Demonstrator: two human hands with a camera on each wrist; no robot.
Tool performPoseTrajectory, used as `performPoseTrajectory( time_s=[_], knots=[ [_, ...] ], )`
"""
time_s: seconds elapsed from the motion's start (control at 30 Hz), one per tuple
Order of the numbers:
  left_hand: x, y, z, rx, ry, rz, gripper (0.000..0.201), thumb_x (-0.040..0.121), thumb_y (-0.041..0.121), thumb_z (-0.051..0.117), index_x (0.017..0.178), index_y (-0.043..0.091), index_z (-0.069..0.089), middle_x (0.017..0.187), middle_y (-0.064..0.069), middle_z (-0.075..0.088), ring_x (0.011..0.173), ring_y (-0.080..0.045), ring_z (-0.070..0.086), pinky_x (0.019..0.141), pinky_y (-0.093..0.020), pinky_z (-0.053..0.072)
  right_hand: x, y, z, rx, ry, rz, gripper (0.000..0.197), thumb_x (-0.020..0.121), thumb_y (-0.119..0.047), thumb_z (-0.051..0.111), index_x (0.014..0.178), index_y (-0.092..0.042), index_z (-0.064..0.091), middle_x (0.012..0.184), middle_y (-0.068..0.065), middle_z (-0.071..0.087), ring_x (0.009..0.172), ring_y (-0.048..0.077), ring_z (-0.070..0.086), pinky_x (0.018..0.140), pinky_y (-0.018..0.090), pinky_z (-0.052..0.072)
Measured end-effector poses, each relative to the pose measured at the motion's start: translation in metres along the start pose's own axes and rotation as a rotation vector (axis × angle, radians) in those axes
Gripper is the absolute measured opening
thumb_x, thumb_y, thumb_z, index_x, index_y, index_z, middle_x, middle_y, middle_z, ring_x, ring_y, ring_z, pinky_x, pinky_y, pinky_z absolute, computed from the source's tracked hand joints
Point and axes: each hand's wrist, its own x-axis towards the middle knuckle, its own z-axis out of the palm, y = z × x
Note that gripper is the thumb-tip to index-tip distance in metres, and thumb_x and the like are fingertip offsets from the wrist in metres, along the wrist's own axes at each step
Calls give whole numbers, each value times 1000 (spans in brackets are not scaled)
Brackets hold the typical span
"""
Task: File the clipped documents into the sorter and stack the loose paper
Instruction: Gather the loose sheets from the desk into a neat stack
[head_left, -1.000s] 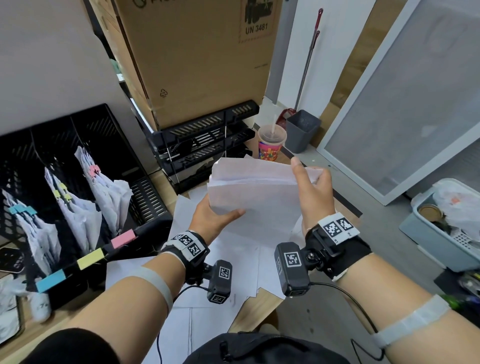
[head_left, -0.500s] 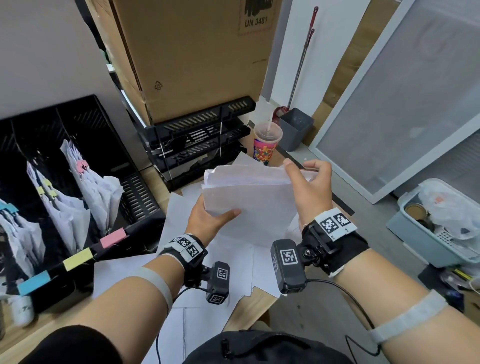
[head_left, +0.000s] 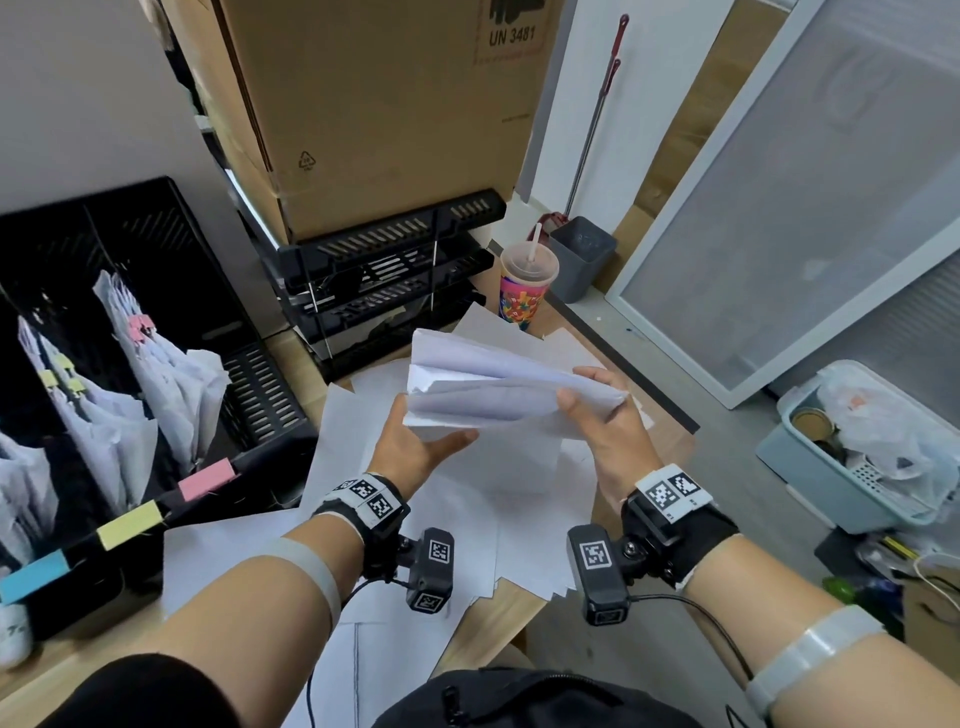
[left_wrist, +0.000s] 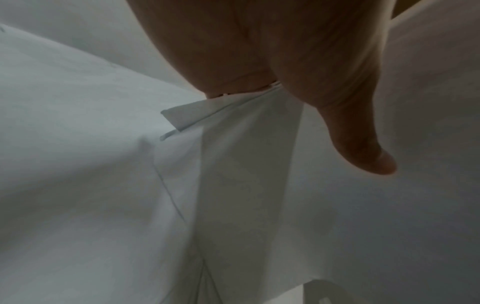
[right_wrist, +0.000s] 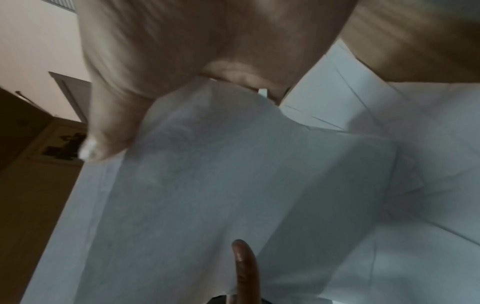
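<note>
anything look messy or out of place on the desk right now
Yes: loose sheets lie fanned and overlapping, some hanging off the desk edge. The sheaf gripped by the left hand and right hand is uneven.

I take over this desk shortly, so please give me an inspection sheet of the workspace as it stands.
Surface: wooden desk, largely covered by loose sheets.
Job's things: paper bundle held above the desk; sorter holds clipped documents.
Clutter: lidded cup with straw; black letter trays.
Grips: left hand and right hand both hold the bundle.
Cables: camera leads hang from the wrists.
Surroundings: cardboard box, grey bin, blue crate.
</note>
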Motion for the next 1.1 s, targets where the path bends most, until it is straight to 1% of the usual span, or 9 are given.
performPoseTrajectory(
  time_s=[0.13, 0.23, 0.37, 0.47, 0.57, 0.7, 0.8, 0.9, 1.1],
  knots=[
    [1, -22, 0, 90, 16, -294, 76, 82, 26, 81, 148, 15, 45, 145, -3, 54, 127, -20, 55, 100, -29, 43, 0, 8, -9, -55, -170, -71, 106, 48, -67, 84, 137, -25, 44, 133, -1, 55, 118, 10, 58, 95, 26, 52],
    [0, -23, -1, 145, 39, -277, 43, 96, 17, 63, 138, 12, 54, 137, -10, 58, 127, -30, 55, 111, -39, 41, 3, 11, -18, -157, -244, -86, 114, 51, -64, 84, 145, -21, 37, 137, -5, 53, 122, 3, 55, 96, 17, 49],
    [0, 0, -3, 171, 45, -74, 20, 101, 18, 55, 120, 19, 62, 112, 2, 62, 107, -20, 59, 91, -30, 43, 11, 5, -21, -213, -224, -34, 82, 66, -66, 75, 134, -28, 50, 130, -8, 58, 118, 11, 58, 105, 39, 47],
    [2, 8, -12, 187, -11, -118, 28, 100, 24, 58, 125, 14, 63, 118, -3, 70, 109, -23, 66, 97, -35, 50, 26, 1, -16, -60, -168, 100, 64, 62, -75, 68, 113, -36, 60, 118, -11, 69, 112, 11, 65, 102, 37, 48],
    [-6, 4, -22, 218, -50, -177, 26, 100, 25, 58, 122, 13, 64, 119, -6, 72, 110, -24, 67, 102, -40, 50, 36, 15, -7, -26, -192, 281, 61, 72, -70, 68, 114, -28, 55, 118, -1, 68, 113, 27, 64, 100, 45, 48],
    [-21, -19, -30, 289, 6, -288, 28, 95, 26, 63, 116, 9, 68, 114, -10, 73, 107, -29, 68, 95, -37, 53, 28, 69, 9, -225, -290, 542, 41, 85, -32, 71, 120, -18, 54, 119, 4, 63, 108, 29, 64, 95, 47, 53],
    [-29, -43, -40, 532, -21, -387, 43, 78, 39, 66, 114, 17, 71, 112, -9, 73, 107, -30, 67, 95, -37, 53, 22, 110, 26, -421, -337, 561, 39, 71, -33, 69, 103, -11, 63, 102, 9, 69, 94, 28, 67, 92, 48, 55],
    [-36, -57, -46, 699, -10, -389, 43, 77, 38, 71, 116, 19, 70, 114, -7, 70, 108, -27, 65, 93, -32, 52, 10, 120, 45, -522, -339, 525, 26, 73, -33, 64, 83, -11, 54, 88, 9, 59, 78, 24, 56, 73, 35, 47],
    [-39, -64, -39, 589, 14, -426, 28, 85, 9, 66, 113, 7, 63, 100, -10, 69, 93, -28, 65, 77, -27, 48, -2, 129, 61, -477, -201, 627, 69, 68, -20, 65, 130, -10, 37, 117, 13, 56, 94, 28, 60, 73, 37, 54]
  ],
)
